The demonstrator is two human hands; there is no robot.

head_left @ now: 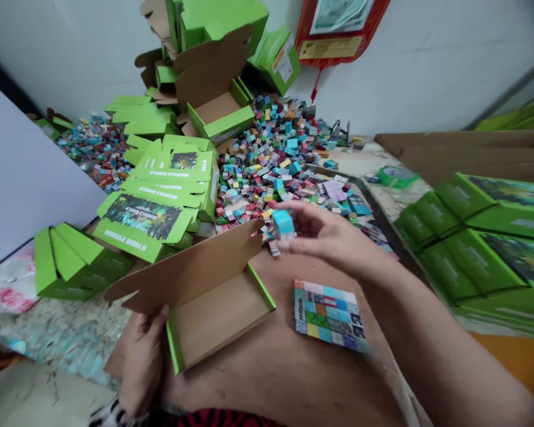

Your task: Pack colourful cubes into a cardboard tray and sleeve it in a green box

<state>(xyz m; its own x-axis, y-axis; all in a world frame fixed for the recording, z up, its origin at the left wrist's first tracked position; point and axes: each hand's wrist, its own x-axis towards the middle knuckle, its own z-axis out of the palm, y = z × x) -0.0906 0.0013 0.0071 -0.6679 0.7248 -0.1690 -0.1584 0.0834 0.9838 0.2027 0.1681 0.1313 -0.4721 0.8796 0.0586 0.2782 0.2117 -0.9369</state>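
Note:
My right hand (320,237) pinches a light blue cube (283,223) between thumb and fingers, just in front of a heap of small coloured cubes (267,166). At the lower left, my left hand (145,350) has its fingers closed on the side of an open green cardboard box (222,314). The box's lid is folded back and its bare brown inside shows. To the right of the box, below my right forearm, a flat rectangular block of patterned cubes (329,314) lies on the brown cardboard work surface (267,379).
Flattened and folded green cartons (142,219) are stacked at the left. Another open box (218,112) sits behind them against the cube heap. Closed green boxes (485,237) stand piled at the right. A red hanging (338,35) is on the wall.

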